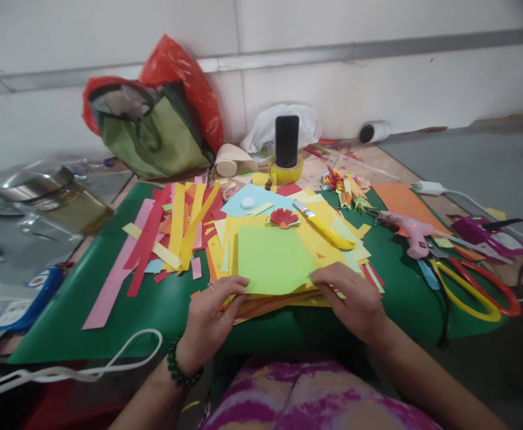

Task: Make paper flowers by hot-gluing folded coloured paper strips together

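Paper stack point(273, 260) lies near the front of the green mat point(109, 310) on the desk. Left hand point(210, 319) pinches its near-left edge. Right hand point(355, 298) covers the near-right corner, grip unclear. Judged light, floppy, sheets prone to sliding: hold both edges.

Mostly matt paper, a few glossy plastics.
Light green sheet point(273, 260) and the stack point(265, 300) under it: smooth matt paper, and the strips point(172, 233) are the same. Green mat point(109, 322): smooth, slight sheen. Knife point(328, 230): glossy yellow plastic, metal blade. Scissors point(476, 289): glossy plastic handles. Glue gun point(411, 230): pink plastic. Tote bag point(154, 134): matt olive cloth. Red bag point(190, 77): thin shiny plastic film. Bracelet point(178, 370): polished dark green beads.
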